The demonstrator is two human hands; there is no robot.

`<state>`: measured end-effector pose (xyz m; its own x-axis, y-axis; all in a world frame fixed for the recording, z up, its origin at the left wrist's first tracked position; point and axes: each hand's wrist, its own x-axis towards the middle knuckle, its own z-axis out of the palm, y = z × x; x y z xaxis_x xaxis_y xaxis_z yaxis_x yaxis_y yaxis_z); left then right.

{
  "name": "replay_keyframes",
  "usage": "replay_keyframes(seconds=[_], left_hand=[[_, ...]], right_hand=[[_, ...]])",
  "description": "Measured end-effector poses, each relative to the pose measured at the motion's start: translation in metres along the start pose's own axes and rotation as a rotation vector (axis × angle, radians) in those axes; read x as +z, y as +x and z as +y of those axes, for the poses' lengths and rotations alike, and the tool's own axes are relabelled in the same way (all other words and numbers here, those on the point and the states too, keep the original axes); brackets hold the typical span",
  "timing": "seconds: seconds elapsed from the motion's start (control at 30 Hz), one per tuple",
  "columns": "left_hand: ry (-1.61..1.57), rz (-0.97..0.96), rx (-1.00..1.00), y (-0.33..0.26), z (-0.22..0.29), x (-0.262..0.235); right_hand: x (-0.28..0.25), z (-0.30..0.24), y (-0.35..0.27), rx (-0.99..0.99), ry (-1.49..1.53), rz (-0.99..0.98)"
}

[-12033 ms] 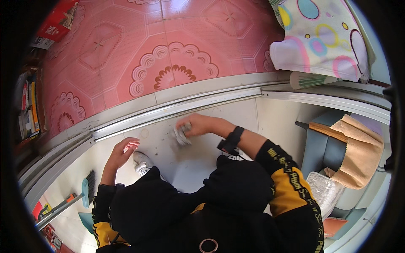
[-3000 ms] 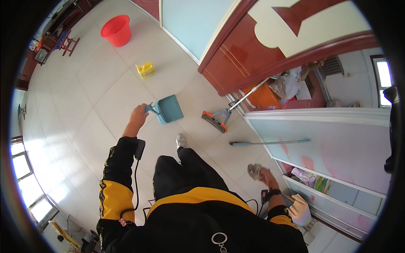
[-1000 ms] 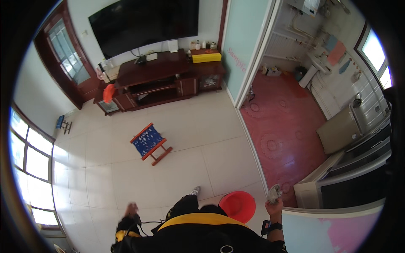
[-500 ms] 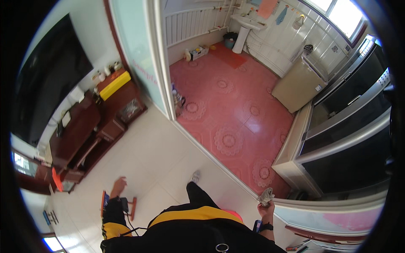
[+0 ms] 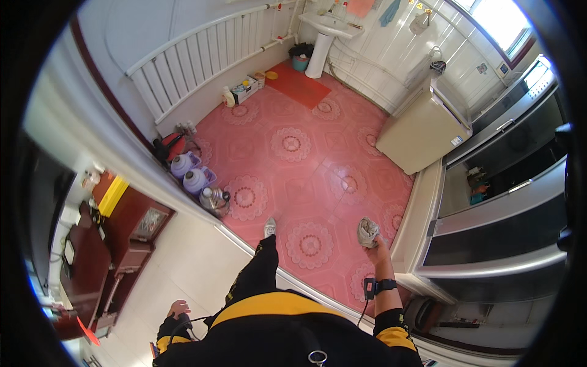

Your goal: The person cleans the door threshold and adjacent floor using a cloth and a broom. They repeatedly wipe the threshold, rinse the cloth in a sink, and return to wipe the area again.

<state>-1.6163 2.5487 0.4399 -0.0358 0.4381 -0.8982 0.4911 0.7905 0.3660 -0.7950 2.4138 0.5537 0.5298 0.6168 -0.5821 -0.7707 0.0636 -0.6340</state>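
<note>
My right hand (image 5: 380, 248) is closed around a crumpled greyish-beige cloth (image 5: 367, 232), held out over the pink patterned floor. The cloth bunches up above my fingers, and its folds hide part of them. A dark band with a small black box (image 5: 370, 288) and cable is strapped at my right wrist. Down by my left side, my left hand (image 5: 178, 307) hangs over the pale tiles with nothing in it. Its fingers are loosely bent and a little apart.
A metal sill (image 5: 241, 243) divides pale tiles from pink floor; my left shoe (image 5: 269, 228) is past it. A kettle (image 5: 215, 200) and purple jugs (image 5: 194, 181) stand left. A beige chest appliance (image 5: 422, 128) stands right, a pedestal sink (image 5: 321, 46) at the back.
I have moved forward into the doorway, and the view has turned left. My right hand, still holding the cloth, reaches farther out over the pink floor. My left hand has dropped lower.
</note>
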Motion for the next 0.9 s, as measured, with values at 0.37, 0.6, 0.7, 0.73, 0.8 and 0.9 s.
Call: replay_keyframes(seconds=[0.37, 0.6, 0.7, 0.73, 0.8, 0.9], left_hand=[[0.438, -0.145, 0.604, 0.188, 0.531, 0.150], [0.325, -0.034, 0.841, 0.274, 0.787, 0.189], [0.240, -0.065, 0.563, 0.301, 0.834, 0.187], [0.065, -0.238, 0.537, 0.305, 0.838, 0.180], [0.046, -0.315, 0.343, 0.316, 0.852, 0.169], [0.103, -0.247, 0.190, 0.327, 0.871, 0.151]], right_hand=[[-0.036, -0.076, 0.112, 0.083, 0.126, 0.555], [-0.017, -0.111, 0.233, 0.121, 0.083, 0.780], [0.040, -0.152, 0.358, 0.040, 0.119, 0.892], [0.067, -0.171, 0.407, -0.072, 0.026, 0.558], [0.129, -0.223, 0.510, 0.001, -0.092, 0.472], [0.250, -0.307, 0.673, -0.047, -0.271, 0.300]])
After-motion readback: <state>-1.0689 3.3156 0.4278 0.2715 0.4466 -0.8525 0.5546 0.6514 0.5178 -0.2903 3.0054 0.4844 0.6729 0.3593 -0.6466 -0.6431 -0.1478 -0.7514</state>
